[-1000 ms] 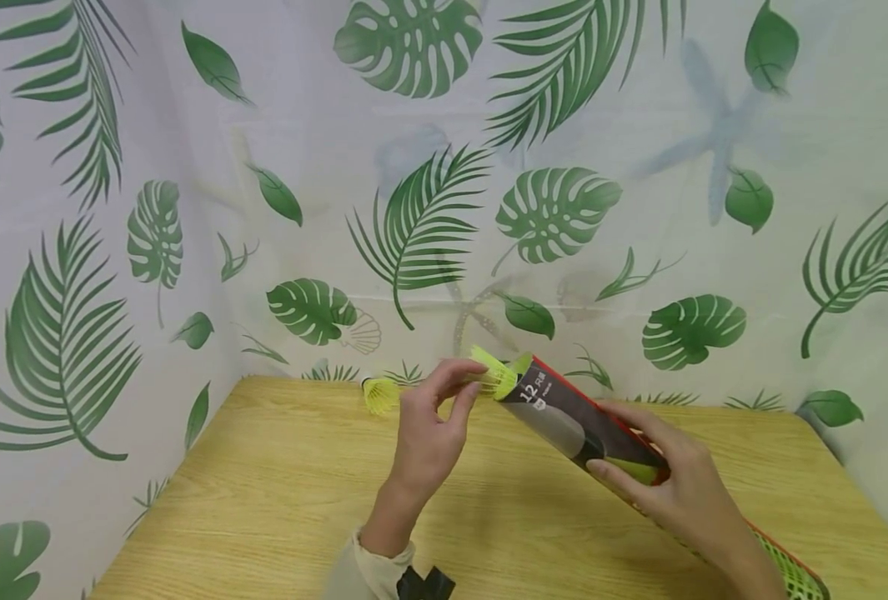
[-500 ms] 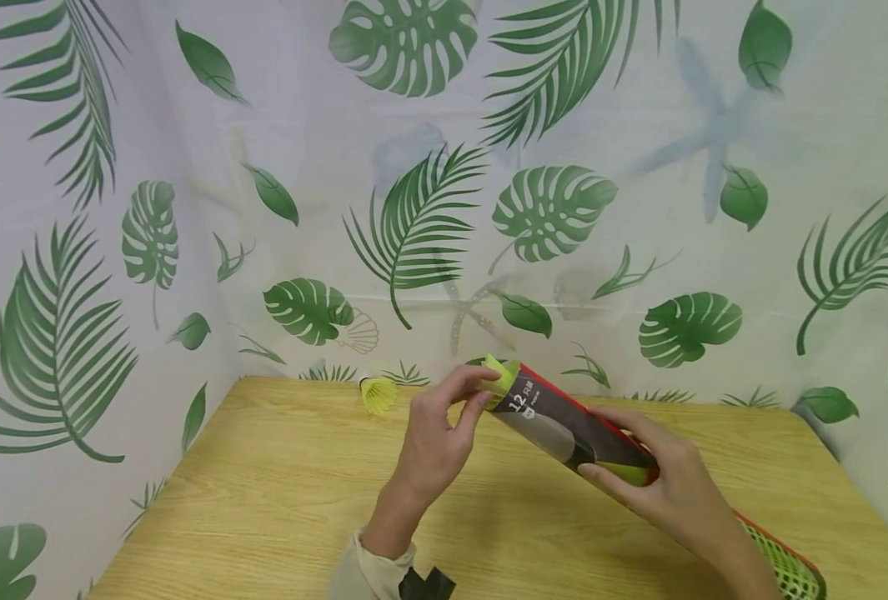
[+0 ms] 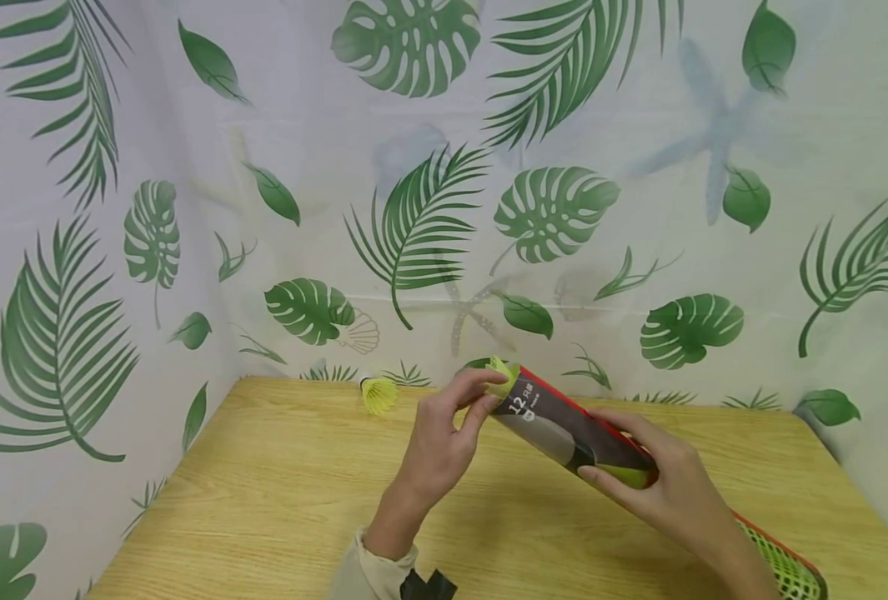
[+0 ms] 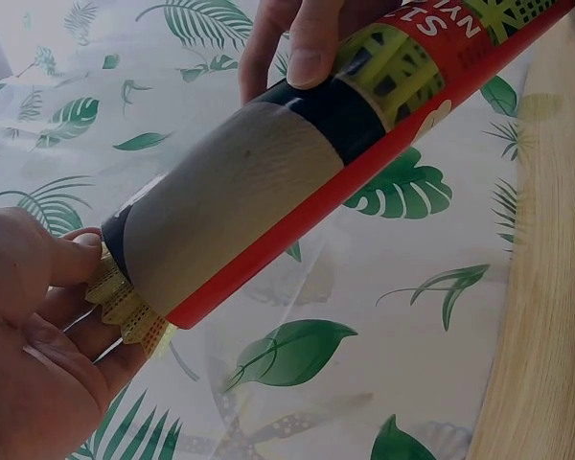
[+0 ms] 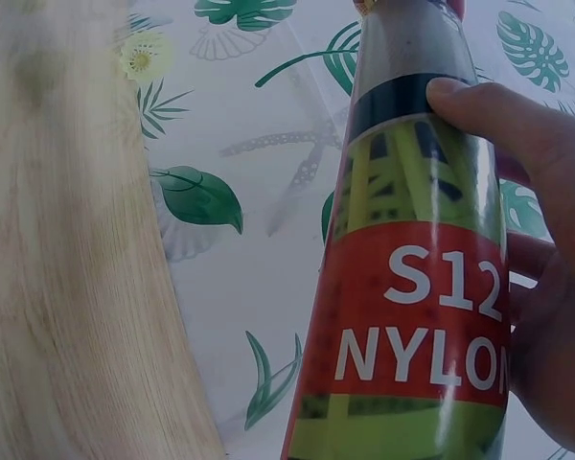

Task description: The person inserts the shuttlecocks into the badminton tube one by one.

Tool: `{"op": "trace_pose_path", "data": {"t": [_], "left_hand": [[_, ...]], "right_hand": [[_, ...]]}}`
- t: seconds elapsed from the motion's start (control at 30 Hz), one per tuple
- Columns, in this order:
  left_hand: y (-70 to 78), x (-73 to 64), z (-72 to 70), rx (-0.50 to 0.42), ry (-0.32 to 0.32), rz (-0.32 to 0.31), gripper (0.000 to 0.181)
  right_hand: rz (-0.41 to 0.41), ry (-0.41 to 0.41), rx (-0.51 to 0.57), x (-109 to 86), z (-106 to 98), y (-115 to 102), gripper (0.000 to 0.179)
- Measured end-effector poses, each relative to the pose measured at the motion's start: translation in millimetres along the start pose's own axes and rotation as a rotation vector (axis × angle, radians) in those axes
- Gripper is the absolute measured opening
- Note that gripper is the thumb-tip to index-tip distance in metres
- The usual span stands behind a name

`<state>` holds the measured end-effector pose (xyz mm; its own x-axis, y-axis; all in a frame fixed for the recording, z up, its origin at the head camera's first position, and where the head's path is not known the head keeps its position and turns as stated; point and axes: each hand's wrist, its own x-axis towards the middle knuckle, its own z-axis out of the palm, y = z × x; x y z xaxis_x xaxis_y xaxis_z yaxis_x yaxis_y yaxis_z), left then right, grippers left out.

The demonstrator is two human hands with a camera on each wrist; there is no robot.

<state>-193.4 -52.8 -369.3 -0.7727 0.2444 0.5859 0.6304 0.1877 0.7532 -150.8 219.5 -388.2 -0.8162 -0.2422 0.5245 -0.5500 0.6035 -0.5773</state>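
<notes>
My right hand (image 3: pixel 672 479) grips a long shuttlecock tube (image 3: pixel 552 429), thumb on one side and fingers on the other. The tube is tilted, its mouth up to the left, with a dark printed sleeve and a red stripe. Lettering "S12 NYLON" shows on a red band (image 5: pixel 417 311) in the right wrist view. At the mouth, my left hand (image 3: pixel 432 450) pinches a yellow-green shuttlecock (image 4: pixel 129 311) between thumb and fingers. Only the skirt's flared edge sticks out; its cork end is hidden inside the tube.
A second yellow shuttlecock (image 3: pixel 378 396) lies at the back edge of the wooden table (image 3: pixel 263 500), left of the tube. Behind the table hangs a white leaf-print cloth (image 3: pixel 444 208), close beyond the tube's mouth.
The shuttlecock in my left hand has slid deeper into the tube, the hand moving right with it. The tube's mouth has shifted slightly left and down. The shuttlecock on the table stays put.
</notes>
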Motion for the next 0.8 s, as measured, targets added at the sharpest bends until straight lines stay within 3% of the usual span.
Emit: {"op": "trace_pose_path", "data": {"t": [0.53, 0.8], "left_hand": [[-1.9, -1.7, -1.3, -0.058, -0.084, -0.018, 0.026], [-5.8, -1.2, 3.4, -0.061, -0.109, 0.016, 0.030]], "right_hand": [[0.001, -0.007, -0.031, 0.5, 1.7, -1.0, 0.070], [0.000, -0.011, -0.026, 0.2, 1.7, -0.1, 0.070]]}}
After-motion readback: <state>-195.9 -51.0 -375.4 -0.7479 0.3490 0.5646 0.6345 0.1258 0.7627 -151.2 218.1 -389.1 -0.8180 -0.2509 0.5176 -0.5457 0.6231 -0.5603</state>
